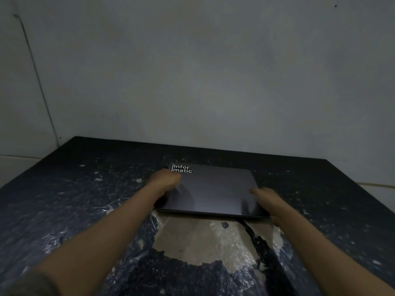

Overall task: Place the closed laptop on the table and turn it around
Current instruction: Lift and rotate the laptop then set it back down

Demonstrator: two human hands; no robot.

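Both hands' fingers point(255, 191) clamped on laptop point(213, 189) edges, flat on surface point(64, 199) between them; best pivoted slowly, kept level, not dragged.

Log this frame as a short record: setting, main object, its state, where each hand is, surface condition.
setting: dim room, dark table against a pale wall
object: laptop, closed, lying on the table
marking: white sticker at its far left corner
left hand: on the laptop's left edge
right hand: on its right edge, thumb on the lid
grip: cannot tell how firmly either hand holds
surface: dark coating worn away to a pale patch just in front of the laptop
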